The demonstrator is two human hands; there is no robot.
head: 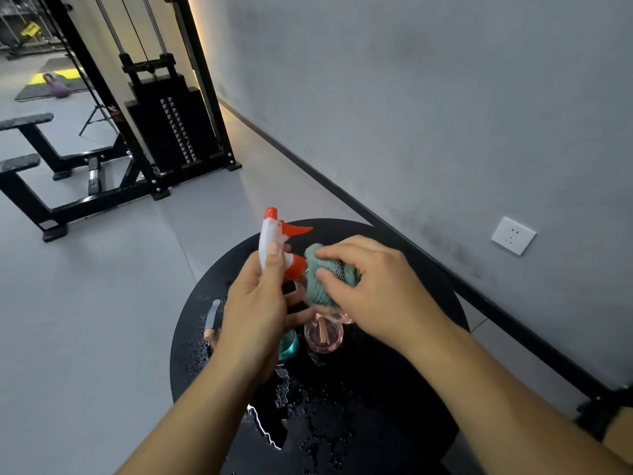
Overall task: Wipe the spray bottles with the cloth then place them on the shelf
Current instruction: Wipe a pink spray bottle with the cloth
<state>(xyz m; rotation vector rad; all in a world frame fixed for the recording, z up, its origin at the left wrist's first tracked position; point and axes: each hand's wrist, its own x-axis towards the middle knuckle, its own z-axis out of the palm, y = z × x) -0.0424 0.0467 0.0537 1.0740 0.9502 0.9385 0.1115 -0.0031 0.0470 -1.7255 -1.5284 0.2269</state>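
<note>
Black round table (411,389), wet with water drops, fills the 6 o'clock part of the view. Over its middle, the left hand (255,303) grips a spray bottle (274,241) by its white and orange trigger head. At 3 o'clock of that, touching the bottle, the right hand (370,286) pinches a bunched teal cloth (322,282). A pink bottle (323,334) stands just below.

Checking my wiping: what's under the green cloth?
The cloth, gripped by the right hand, wraps the spray bottle; only its pink base shows, the covered part is hidden.
</note>
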